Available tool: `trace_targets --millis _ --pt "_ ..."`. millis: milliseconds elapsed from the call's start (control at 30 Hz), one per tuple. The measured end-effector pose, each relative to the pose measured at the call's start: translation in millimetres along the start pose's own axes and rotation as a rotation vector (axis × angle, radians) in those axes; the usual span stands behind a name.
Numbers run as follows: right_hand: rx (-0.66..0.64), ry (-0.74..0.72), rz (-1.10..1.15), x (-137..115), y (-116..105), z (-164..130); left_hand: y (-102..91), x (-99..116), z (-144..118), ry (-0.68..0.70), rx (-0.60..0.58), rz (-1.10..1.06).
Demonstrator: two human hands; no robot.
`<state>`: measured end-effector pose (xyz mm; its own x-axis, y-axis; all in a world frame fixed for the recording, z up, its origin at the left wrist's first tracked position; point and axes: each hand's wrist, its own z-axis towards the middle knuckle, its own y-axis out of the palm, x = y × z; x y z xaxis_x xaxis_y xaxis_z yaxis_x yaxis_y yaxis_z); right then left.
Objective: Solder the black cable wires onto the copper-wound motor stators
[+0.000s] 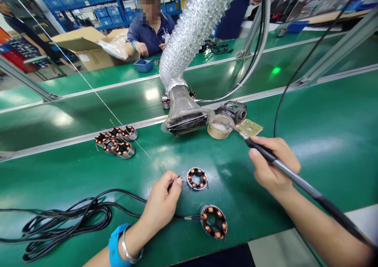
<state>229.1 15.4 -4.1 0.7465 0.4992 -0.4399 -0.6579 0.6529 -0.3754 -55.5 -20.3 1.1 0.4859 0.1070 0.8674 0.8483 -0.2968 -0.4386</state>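
My left hand (162,201) pinches a thin black wire end beside a small stator with copper coils (197,178) lying on the green bench. A second stator (214,221) lies nearer to me with a black cable attached. My right hand (273,164) grips a soldering iron (298,180) like a pen. Its tip reaches up to a round tin of flux or tip cleaner (220,126). A thin solder wire (97,95) stretches down from the upper left toward the left hand.
A fume extractor hose with a fan mouth (186,119) stands behind the work spot. Several stators (115,141) cluster at the left. Coiled black cables (65,219) lie at the lower left. A co-worker (149,26) sits across the conveyor near a cardboard box (85,48).
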Motion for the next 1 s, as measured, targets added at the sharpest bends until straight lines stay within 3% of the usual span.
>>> trace_targets --millis 133,267,333,467,533,667,800,1000 --pt "-0.144 0.123 -0.09 23.9 6.2 -11.1 -0.6 -0.8 -0.8 0.009 0.006 -0.005" --pt "-0.036 0.227 0.048 7.1 7.0 -19.9 -0.7 -1.4 -0.6 0.004 0.005 -0.004" --pt "-0.076 0.125 0.197 -11.9 9.3 -18.7 -0.7 -1.5 -0.2 0.009 0.009 -0.005" --pt "-0.309 -0.225 0.448 -51.2 26.8 -7.3 -0.4 -1.2 0.1 0.014 0.018 -0.013" --pt "-0.381 -0.298 0.502 -65.2 39.9 -2.6 -0.1 -0.6 -0.2 0.023 0.02 -0.015" --pt "-0.487 -0.354 0.477 -77.2 59.9 -3.2 -0.7 0.3 -0.3 0.047 0.02 -0.03" --pt "-0.481 -0.317 0.482 -76.2 64.7 -11.3 -3.5 -1.7 1.4 0.039 -0.002 -0.071" --pt "-0.454 -0.308 0.439 -70.9 66.2 -20.9 -13.9 -0.9 10.6 -0.127 -0.118 -0.326"
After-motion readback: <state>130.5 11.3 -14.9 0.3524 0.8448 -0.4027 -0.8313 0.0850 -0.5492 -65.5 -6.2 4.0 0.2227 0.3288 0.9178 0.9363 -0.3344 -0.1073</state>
